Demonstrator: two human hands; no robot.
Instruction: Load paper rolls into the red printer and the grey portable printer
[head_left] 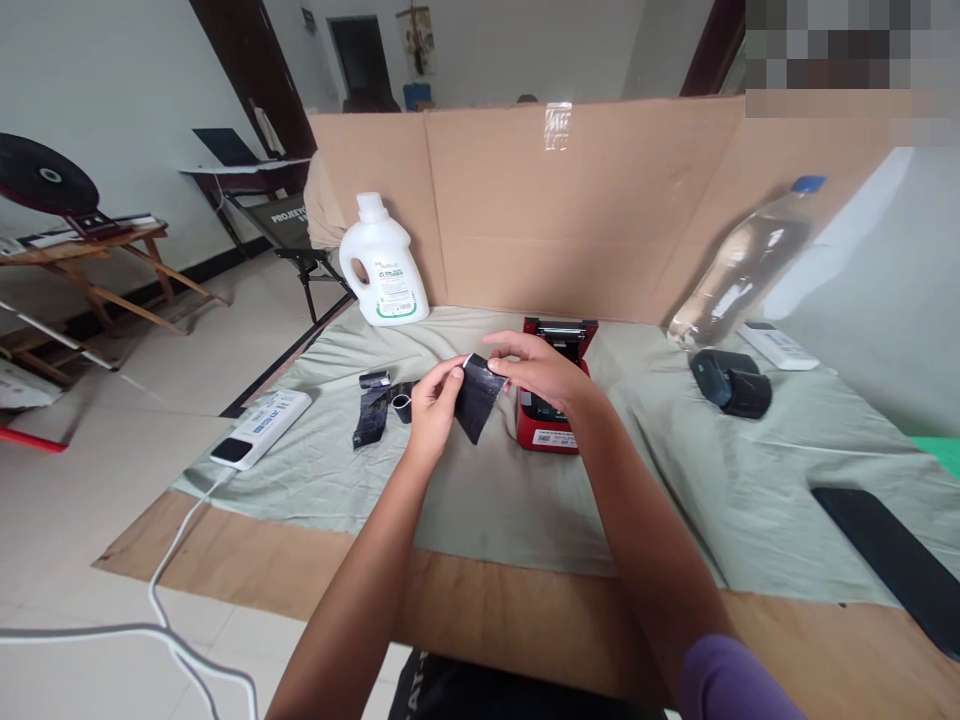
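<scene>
A strip of thin black film (pixel 478 402) hangs from a small roll with a white end, held up over the cloth. My left hand (pixel 436 400) pinches the left end of this roll between thumb and fingers. At its right end, my right hand (pixel 536 370) holds the film's upper edge with the thumb, index finger stretched out above. Partly behind my right hand stands a red and black printer-like device (pixel 551 440) with its lid raised. Left of my left hand lie a dark roll (pixel 375 379) and a loose black film strip (pixel 370 418).
A white detergent jug (pixel 386 270) and a cardboard panel (pixel 562 220) stand behind. A large clear bottle (pixel 757 260) leans at right, near a dark device (pixel 729 383). A phone (pixel 892 560) lies front right. A white power bank-like box (pixel 261 430) with a cable sits left.
</scene>
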